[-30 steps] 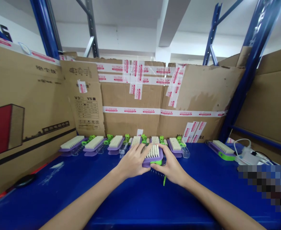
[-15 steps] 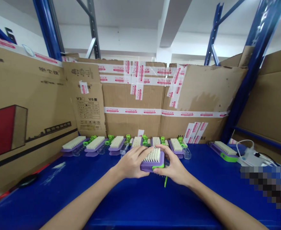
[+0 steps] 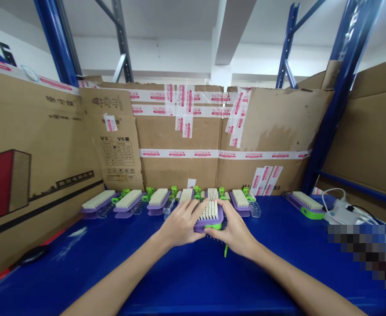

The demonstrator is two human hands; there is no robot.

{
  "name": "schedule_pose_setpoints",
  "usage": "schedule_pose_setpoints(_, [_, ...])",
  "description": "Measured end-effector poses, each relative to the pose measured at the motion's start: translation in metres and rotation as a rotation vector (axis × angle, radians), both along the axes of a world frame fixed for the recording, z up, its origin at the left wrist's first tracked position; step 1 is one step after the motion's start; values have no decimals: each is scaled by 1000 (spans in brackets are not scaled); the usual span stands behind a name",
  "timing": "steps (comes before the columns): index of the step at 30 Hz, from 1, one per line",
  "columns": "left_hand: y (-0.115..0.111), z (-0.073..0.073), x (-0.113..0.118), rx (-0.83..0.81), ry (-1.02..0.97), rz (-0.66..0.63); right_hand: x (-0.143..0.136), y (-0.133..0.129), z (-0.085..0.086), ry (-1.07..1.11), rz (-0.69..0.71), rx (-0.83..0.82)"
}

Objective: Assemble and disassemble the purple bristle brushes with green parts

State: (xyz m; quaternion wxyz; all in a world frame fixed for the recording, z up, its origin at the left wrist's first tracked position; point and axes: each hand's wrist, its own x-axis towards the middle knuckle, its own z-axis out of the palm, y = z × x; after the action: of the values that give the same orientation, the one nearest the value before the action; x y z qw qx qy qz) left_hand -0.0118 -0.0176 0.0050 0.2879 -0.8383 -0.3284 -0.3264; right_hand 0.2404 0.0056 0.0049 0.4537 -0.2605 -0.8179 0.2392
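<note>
A purple brush (image 3: 210,211) with cream bristles facing up is held above the blue table, between both hands. My left hand (image 3: 180,223) wraps its left side, fingers over the bristles and thumb underneath. My right hand (image 3: 238,229) grips the right end, with the thumb pressed on the green end piece (image 3: 214,226). Thin pins point down from the underside. Below the right hand a small green strip (image 3: 226,250) sticks out; what it joins is hidden.
Similar purple brushes (image 3: 128,199) with green clips (image 3: 149,193) and clear plastic parts (image 3: 255,208) line the back edge. At right lie another brush (image 3: 306,202) and a white power strip (image 3: 343,212). Cardboard walls (image 3: 179,169) enclose the blue table (image 3: 179,281).
My right thumb has slid left along the green end piece. The brush has shifted slightly in both hands, and the whole view has moved a little.
</note>
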Motion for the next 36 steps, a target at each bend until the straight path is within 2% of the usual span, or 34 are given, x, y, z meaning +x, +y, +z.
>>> schedule_pose_setpoints(3, [-2,4,-6,0,-14,-120,3,2,4,56,170,-146])
schedule_pose_setpoints(5, [-2,4,-7,-28,-15,-142,4,5,5,85,282,-256])
schedule_pose_setpoints(7, [-1,1,-5,-64,-18,-79,3,8,3,83,248,-271])
schedule_pose_setpoints(10, [3,-5,-2,-67,-4,35,0,6,-2,21,35,-129])
schedule_pose_setpoints(12, [5,-7,-3,-45,8,21,-2,5,-4,-2,-10,-64])
schedule_pose_setpoints(16, [4,-5,-8,-61,-54,-128,1,9,0,59,223,-229])
schedule_pose_setpoints(18, [3,-5,-7,-94,-61,-115,3,12,1,70,274,-283])
schedule_pose_setpoints(22, [3,-5,-1,-85,-7,18,1,9,-3,-18,31,-137])
schedule_pose_setpoints(24, [3,-4,-1,-59,7,13,-1,3,-4,-51,-44,-70])
schedule_pose_setpoints(25, [3,-3,-2,-54,7,-16,-1,1,-3,-50,-39,-59])
schedule_pose_setpoints(27, [2,0,-5,-49,-12,-97,-1,-2,0,-12,45,-97])
schedule_pose_setpoints(30, [0,3,-7,-34,-60,-183,3,2,3,87,225,-236])
schedule_pose_setpoints(36, [-1,2,-3,-13,-57,-198,6,18,-1,150,369,-358])
